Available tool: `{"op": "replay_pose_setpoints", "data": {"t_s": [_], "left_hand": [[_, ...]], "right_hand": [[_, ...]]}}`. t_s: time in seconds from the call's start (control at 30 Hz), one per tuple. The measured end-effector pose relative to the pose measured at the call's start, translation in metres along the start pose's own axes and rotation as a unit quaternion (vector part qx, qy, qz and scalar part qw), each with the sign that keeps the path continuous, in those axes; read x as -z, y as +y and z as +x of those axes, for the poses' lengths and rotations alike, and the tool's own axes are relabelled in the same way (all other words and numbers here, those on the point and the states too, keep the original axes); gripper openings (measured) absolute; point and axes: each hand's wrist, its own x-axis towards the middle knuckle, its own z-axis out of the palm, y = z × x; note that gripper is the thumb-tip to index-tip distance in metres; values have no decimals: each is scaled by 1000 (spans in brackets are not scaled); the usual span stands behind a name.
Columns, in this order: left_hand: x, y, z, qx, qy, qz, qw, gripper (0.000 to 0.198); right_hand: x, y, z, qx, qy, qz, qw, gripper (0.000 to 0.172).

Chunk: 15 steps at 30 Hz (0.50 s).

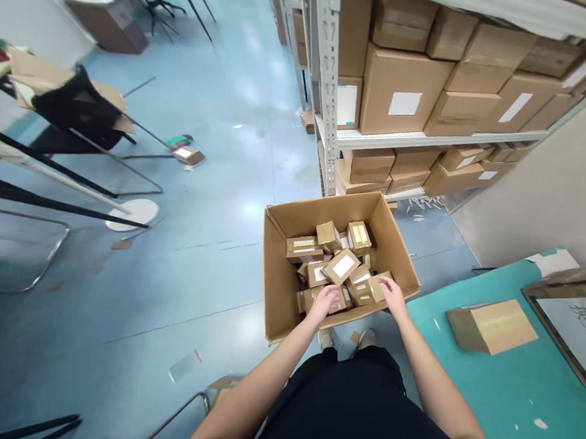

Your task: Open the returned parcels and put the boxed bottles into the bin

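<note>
A large open cardboard carton stands before me, holding several small cardboard boxes heaped loosely, some with white labels. My left hand reaches over the near side into it, fingers slightly bent and apart, just above a taped small box. Close to it lies a white-labelled box on top of the heap. At the near right corner, my right hand has its fingers on a small plain cardboard box. Part of its grip is hidden.
Metal shelving packed with cardboard boxes rises beyond the carton. To the right is a teal-covered table with a brown box and a larger labelled box. Chairs and a round white base stand left. Scraps litter the blue floor.
</note>
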Motion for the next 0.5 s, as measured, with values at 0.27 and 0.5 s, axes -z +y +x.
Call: {"op": "replay_pose_setpoints", "data": {"t_s": [0.27, 0.5], "left_hand": [[27, -13, 54, 59, 84, -45, 994, 39], [26, -45, 129, 128, 158, -73, 976, 44]], "right_hand": [[-43, 23, 69, -40, -54, -44, 997, 30], [-83, 85, 146, -96, -78, -85, 989, 26]]}}
